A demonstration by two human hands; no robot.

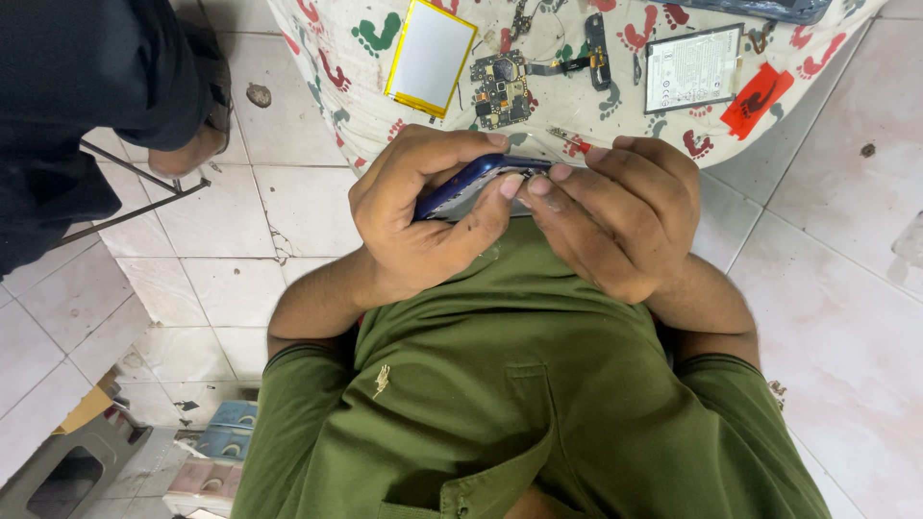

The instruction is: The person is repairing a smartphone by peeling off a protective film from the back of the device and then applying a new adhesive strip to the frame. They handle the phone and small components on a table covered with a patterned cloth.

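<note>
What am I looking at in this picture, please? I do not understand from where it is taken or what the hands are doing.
There is no machine here. The one picture comes from a camera worn on a person's head, looking down at their own chest and hands. The left hand and the right hand together hold a blue phone shell, each with a closed grip on it. Beyond the hands lies a patterned cloth with phone parts on it: a yellow-edged battery, a circuit board, a second, grey battery, a red sticker and a red-tipped screwdriver. The floor is tiled. Another person in dark clothing sits at the upper left.
</note>
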